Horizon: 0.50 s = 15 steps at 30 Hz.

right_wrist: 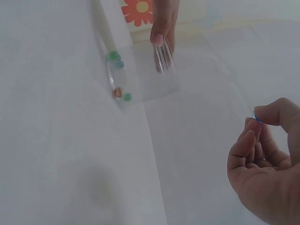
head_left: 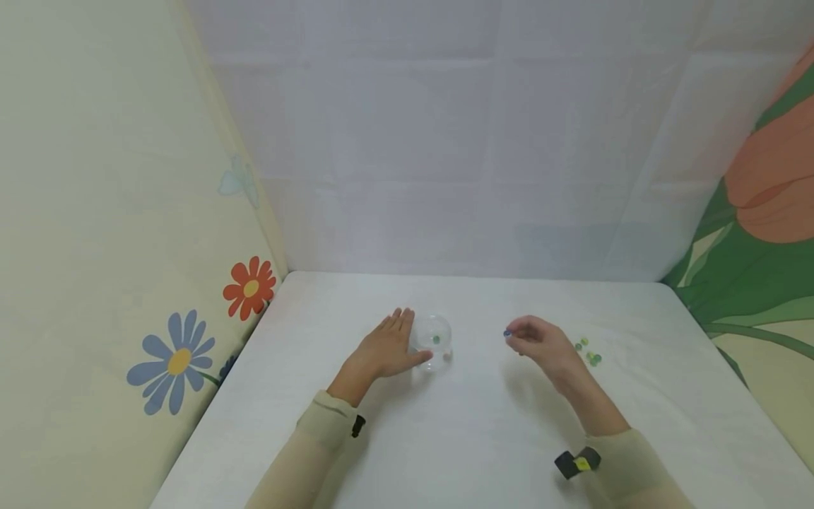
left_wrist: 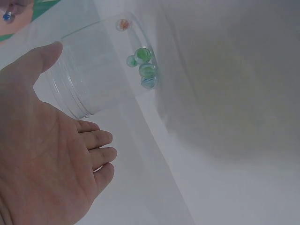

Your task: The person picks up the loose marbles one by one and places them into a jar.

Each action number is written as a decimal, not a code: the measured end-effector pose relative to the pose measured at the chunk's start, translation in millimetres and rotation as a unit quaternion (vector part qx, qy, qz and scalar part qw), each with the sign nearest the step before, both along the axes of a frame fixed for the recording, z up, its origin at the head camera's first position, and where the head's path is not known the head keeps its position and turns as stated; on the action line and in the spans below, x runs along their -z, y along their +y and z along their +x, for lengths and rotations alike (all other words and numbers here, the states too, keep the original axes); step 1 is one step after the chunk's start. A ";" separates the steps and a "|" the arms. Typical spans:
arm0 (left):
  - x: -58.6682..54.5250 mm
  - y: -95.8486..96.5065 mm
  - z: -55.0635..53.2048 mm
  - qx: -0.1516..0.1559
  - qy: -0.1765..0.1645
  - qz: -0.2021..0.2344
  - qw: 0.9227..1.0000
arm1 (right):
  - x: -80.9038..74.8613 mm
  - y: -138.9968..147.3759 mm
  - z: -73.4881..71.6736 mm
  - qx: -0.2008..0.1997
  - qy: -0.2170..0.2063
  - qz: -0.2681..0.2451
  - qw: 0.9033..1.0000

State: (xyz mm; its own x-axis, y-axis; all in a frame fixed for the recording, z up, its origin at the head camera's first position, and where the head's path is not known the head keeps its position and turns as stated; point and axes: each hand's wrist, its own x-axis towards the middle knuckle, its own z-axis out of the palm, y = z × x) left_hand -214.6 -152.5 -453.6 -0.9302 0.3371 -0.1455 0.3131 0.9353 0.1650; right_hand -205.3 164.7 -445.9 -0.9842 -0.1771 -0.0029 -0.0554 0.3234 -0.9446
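A small blue glass marble (head_left: 506,333) is being pinched between the thumb and fingertips of the right hand (head_left: 537,343) and is being held above the white-covered tabletop (head_left: 477,452), well apart from the clear round jar (left_wrist: 101,65). The jar is being flanked by the left hand (head_left: 388,350), its fingers straight and its thumb against or just beside the threaded rim. Inside the upright jar, green, bluish and orange marbles (left_wrist: 146,70) are being held at the base. Beyond the right hand, loose green and yellow marbles (head_left: 594,359) are being borne by the tabletop. The blue marble seems to be being carried toward the jar; a leftward move over its mouth and a release are apparently being called for. No brand, label or writing is being shown legibly.
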 end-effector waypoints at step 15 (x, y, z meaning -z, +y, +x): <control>0.3 0.4 -0.5 -0.004 -0.002 0.005 1.000 | 0.4 -21.2 -5.6 -0.053 0.013 -0.039 0.998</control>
